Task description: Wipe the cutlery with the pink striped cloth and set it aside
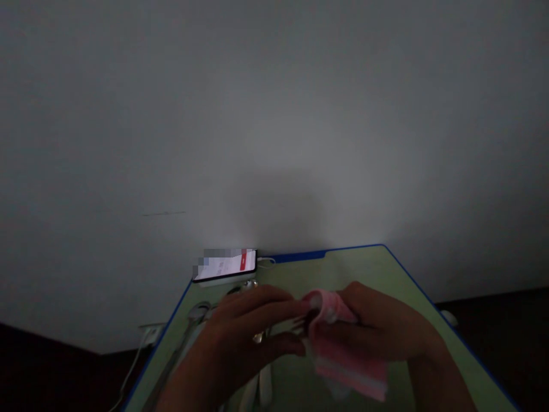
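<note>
A pink and white cloth (347, 366) is bunched in my right hand (373, 326), whose fingers are closed round it. Its lower end hangs loose over the table. What look like the pale tines of a fork (298, 325) poke out of the cloth's left fold; the rest of it is hidden. My left hand (249, 326) reaches in from the left, fingers above and thumb below the tines, its tips against the cloth's edge. Under and beside the left hand lie several pieces of metal cutlery (199, 312), some with pale handles (265, 386), partly covered by the hand.
A phone (227, 266) with a lit screen lies at the table's far left corner, a white cable (266, 262) plugged into it. The pale green table (364, 269) has a blue edge and stands against a grey wall (274, 126). At lower left, another cable (132, 366) hangs from a socket (152, 335).
</note>
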The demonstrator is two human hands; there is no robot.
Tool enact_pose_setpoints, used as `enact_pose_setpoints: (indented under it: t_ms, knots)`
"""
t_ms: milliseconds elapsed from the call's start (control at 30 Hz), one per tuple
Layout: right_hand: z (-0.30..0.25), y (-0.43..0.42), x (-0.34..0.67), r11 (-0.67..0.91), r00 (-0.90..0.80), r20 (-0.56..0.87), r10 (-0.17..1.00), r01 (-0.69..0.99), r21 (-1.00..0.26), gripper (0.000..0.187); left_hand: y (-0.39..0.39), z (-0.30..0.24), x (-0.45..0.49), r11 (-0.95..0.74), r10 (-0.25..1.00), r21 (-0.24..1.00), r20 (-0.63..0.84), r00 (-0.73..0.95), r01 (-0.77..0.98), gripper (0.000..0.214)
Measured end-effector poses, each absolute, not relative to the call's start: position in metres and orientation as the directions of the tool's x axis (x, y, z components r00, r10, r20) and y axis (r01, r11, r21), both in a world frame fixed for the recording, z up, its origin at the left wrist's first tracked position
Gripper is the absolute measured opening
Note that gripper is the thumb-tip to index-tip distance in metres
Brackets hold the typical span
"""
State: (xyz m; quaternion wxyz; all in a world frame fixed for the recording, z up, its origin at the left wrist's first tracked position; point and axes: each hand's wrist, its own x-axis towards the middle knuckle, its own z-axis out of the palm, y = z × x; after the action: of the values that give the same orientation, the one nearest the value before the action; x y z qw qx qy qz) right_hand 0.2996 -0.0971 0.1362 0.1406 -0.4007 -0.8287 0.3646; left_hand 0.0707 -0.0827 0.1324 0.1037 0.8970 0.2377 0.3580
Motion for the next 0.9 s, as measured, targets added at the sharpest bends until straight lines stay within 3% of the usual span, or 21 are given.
enact_pose_setpoints:
  t_ms: [167, 367, 500, 667, 900]
  knots:
    - [0.128, -0.092, 0.286, 0.416, -0.68, -0.01, 0.733, 0.46, -0.784, 0.028, -0.088, 0.134, 0.079, -0.877, 0.472, 0.395, 0.605, 0.641, 0.273, 0.033]
    - [0.125, -0.093, 0.281, 0.37, -0.566, 0.046, 0.823, 0.475, -0.798, 0.041, -0.089, 0.136, 0.074, -0.835, 0.548, 0.424, 0.588, 0.594, 0.35, 0.034]
    - [0.13, -0.095, 0.288, 0.398, -0.625, 0.052, 0.779, 0.428, -0.812, 0.039, -0.093, 0.138, 0.072, -0.851, 0.525, 0.384, 0.583, 0.62, 0.36, 0.034]
    - [0.132, -0.098, 0.301, 0.356, -0.576, 0.084, 0.813, 0.378, -0.854, 0.032, -0.093, 0.143, 0.063, -0.801, 0.595, 0.474, 0.573, 0.563, 0.365, 0.029]
    - [0.134, -0.102, 0.298, 0.276, -0.576, -0.036, 0.817, 0.444, -0.853, 0.037, -0.089, 0.142, 0.063, -0.813, 0.575, 0.469, 0.562, 0.594, 0.344, 0.028]
